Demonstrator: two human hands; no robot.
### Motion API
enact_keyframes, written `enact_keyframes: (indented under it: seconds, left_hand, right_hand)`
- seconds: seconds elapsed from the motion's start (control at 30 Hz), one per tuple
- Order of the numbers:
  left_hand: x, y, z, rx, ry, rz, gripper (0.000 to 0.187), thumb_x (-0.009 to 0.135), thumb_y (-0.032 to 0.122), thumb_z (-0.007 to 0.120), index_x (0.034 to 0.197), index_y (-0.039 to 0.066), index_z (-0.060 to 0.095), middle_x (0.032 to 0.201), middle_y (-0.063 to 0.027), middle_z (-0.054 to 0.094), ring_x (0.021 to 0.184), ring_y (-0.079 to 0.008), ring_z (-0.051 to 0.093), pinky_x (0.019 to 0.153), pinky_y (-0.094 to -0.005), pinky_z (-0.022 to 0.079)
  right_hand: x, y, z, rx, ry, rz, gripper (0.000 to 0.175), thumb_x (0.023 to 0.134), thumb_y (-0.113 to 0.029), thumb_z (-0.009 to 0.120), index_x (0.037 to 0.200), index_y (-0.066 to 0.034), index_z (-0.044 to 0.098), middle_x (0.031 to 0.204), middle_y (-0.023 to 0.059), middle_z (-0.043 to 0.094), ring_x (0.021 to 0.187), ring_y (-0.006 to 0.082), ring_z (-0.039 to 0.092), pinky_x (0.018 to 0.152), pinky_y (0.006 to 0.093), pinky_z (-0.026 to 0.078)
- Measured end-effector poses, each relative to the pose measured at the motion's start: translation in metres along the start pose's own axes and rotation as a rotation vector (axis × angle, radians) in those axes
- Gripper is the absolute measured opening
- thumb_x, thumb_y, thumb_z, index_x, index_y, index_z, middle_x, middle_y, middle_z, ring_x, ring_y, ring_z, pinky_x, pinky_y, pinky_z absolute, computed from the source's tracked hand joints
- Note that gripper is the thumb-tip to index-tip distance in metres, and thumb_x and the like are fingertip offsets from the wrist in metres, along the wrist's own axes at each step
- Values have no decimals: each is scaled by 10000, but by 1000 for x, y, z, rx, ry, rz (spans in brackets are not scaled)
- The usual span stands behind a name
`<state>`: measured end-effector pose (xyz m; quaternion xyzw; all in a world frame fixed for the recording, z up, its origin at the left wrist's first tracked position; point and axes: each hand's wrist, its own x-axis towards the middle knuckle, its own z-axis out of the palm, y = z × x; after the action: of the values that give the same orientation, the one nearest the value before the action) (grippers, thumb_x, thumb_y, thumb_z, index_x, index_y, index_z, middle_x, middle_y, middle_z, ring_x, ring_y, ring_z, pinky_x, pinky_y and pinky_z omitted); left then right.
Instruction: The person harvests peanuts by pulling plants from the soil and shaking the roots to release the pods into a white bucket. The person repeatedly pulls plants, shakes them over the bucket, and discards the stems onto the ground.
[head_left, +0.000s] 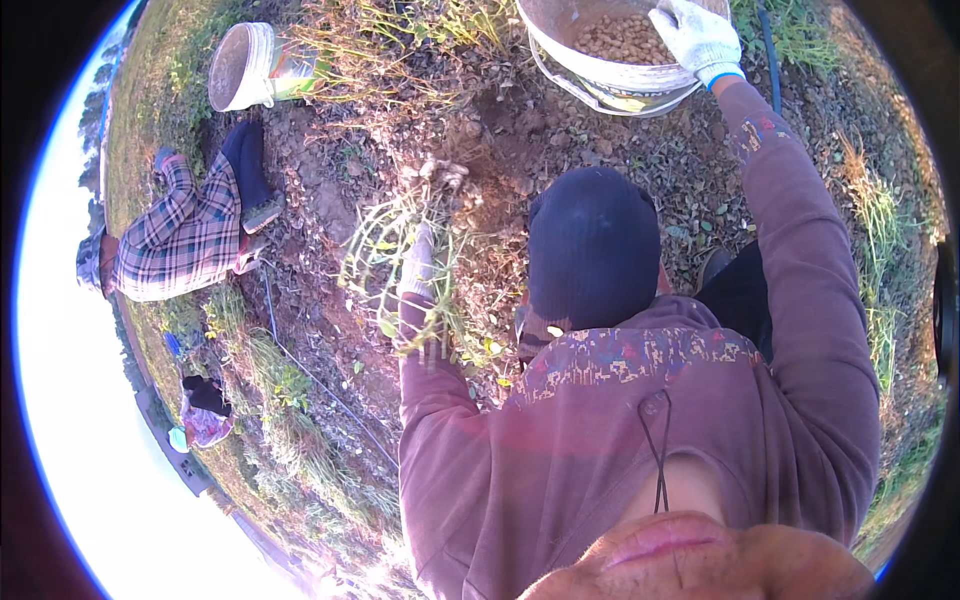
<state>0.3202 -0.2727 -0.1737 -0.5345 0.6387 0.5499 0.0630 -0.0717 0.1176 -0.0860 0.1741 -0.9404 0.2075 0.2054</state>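
Note:
My left hand (420, 262), in a pale work glove, is closed around the stems of an uprooted peanut plant (367, 255). Leafy stems trail back over my wrist, and a soil-covered root end with pods (444, 176) points away from me. My right hand (694, 37), in a white knit glove with a blue cuff, reaches over the near rim of a white bucket (630, 79). Its fingers are above or among peanuts in their shells (619, 37); their tips are hidden, so I cannot see whether they hold any.
A rounded navy fabric form (592, 247) rises between my arms. A second white bucket (244, 67) lies tilted at the upper left. Another person in a plaid shirt (184, 247) crouches left, with a further person (204, 412) beyond. A thin hose (322, 386) crosses the littered soil.

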Motion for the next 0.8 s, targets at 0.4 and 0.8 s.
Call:
enact_keyframes:
  seconds: [0.4, 0.8]
  left_hand:
    - [75, -95, -10, 916, 140, 57, 911, 922, 743, 519, 1256, -96, 638, 1177, -277, 695, 1086, -335, 684, 944, -442, 510]
    - [10, -6, 2, 326, 75, -49, 800, 935, 645, 610, 1321, -55, 638, 1256, -144, 698, 1141, -198, 635, 947, -320, 497]
  right_hand:
    - [0, -8, 5, 50, 29, -24, 220, 860, -350, 659, 811, -144, 718, 763, 128, 709, 753, 356, 703, 709, 487, 548]
    - [-1, -3, 1, 44, 46, -26, 227, 869, -359, 650, 836, -149, 731, 784, 129, 722, 758, 347, 710, 716, 486, 553]
